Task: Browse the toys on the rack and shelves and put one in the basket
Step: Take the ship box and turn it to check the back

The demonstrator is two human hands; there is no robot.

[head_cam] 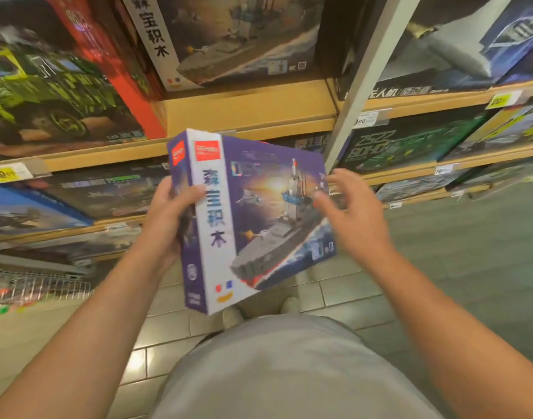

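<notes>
While held up in front of the shelves, purple building-block box (253,219) tilted, warship picture facing the camera, white spine strip with blue characters down its left part.

Far left, upper shelf (108,157): large box showing a green truck (53,95), red side panel on its right, standing at the shelf's front edge; yellow price tag (5,174) on the edge strip below it. Lower left shelves: dark and blue boxes, blurred. Bottom left: wire rack (44,287) with small colourful items, too blurred to name.

Left hand (168,219) grasping the purple box by its left side: thumb curled over the front onto the white strip, fingers wrapped behind the narrow purple side panel. Box reaching up and to the right from that grip, lower corner hanging below the hand, above grey shorts (289,367) and white shoes (235,317) on the tiled floor (343,290).

Above centre, on the top shelf: matching warship box (229,40) with the same white strip and black characters, bare wooden shelf surface in front of it.

Right hand (349,213) loose beside the box's right edge, fingers spread and slightly bent, blurred; fingertips at or just over that edge, contact not clear, nothing clasped.

Right of a grey upright post (358,83): more boxes on the shelves, one dark green (410,143), one with a grey aircraft (452,46), yellow tag (500,100) at the shelf edge.
</notes>
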